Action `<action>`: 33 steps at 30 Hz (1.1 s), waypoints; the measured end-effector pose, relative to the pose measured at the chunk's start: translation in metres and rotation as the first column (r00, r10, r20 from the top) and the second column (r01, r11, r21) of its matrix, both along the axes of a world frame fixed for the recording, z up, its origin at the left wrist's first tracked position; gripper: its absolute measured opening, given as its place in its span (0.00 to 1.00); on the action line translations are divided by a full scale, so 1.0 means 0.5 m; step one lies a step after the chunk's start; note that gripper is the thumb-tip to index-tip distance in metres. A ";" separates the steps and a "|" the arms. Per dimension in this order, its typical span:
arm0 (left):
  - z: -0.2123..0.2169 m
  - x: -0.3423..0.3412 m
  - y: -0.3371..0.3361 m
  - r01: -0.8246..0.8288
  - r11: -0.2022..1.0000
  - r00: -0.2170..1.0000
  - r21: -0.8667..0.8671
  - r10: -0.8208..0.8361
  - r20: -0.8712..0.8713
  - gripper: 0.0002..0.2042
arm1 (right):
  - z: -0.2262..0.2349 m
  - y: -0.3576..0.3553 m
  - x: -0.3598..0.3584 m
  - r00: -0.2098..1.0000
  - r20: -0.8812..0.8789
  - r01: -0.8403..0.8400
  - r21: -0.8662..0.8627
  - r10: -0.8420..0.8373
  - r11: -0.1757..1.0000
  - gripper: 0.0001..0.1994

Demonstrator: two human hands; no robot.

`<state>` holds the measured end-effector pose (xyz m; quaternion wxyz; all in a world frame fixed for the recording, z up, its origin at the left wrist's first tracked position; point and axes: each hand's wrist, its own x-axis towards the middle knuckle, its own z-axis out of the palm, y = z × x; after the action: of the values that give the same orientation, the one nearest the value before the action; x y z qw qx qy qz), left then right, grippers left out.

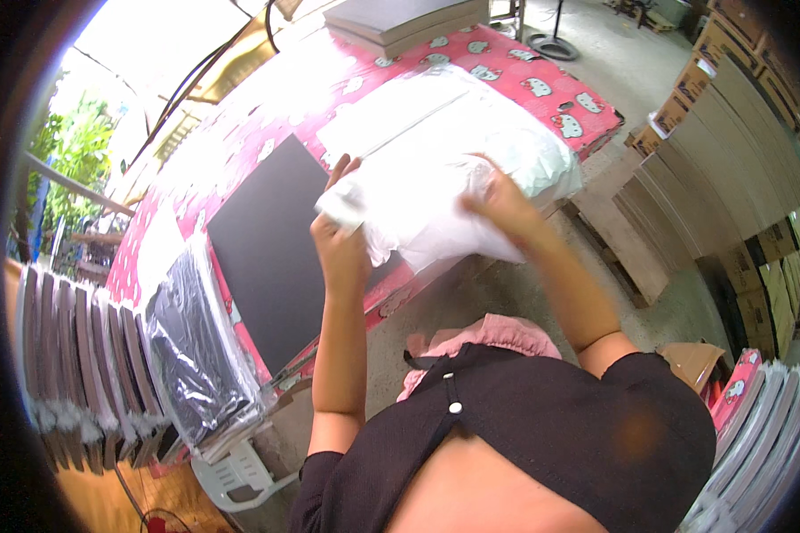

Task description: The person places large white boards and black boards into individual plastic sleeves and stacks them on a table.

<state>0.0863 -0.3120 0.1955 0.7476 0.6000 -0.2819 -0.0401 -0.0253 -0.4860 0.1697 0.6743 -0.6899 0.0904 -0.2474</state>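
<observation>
A thin white plastic bag (422,218) hangs stretched between my two hands above the table's near edge. My left hand (340,226) is closed on its bunched left edge, with a finger sticking up. At the other side my right hand (508,206), slightly blurred, grips the bag. Under and behind it lies a pile of white plastic bags (533,138); where the held bag parts from the pile is hard to see. A flat black board (271,253) lies on the table just left of my left hand.
The table wears a pink cat-patterned cover (587,111). Dark boards (404,22) are stacked at its far end. Plastic-wrapped black panels (196,346) and upright wrapped stacks (84,355) stand at the left, over a white stool (236,475). Cardboard sheets (720,169) lean at the right.
</observation>
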 end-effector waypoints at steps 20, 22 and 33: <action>-0.146 0.316 0.849 -0.482 0.876 0.803 0.010 0.446 -0.396 0.17 | -0.268 -0.299 -0.608 0.428 -0.099 0.742 0.606 -0.899 0.286 0.12; -0.160 0.304 0.976 -0.646 0.748 0.621 0.148 0.629 -0.468 0.16 | -0.200 -0.359 -0.746 -0.061 -0.100 0.862 0.496 -0.993 -0.103 0.13; -0.079 0.110 0.632 -0.010 0.993 0.822 0.113 0.073 -0.565 0.09 | -0.177 -0.230 0.063 0.475 -0.506 -0.316 -0.862 -0.720 0.397 0.14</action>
<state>0.1414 0.0039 0.1561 0.7656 0.6055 -0.0311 -0.2151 0.0063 -0.6010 0.0814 0.0105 -0.9311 0.3639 0.0223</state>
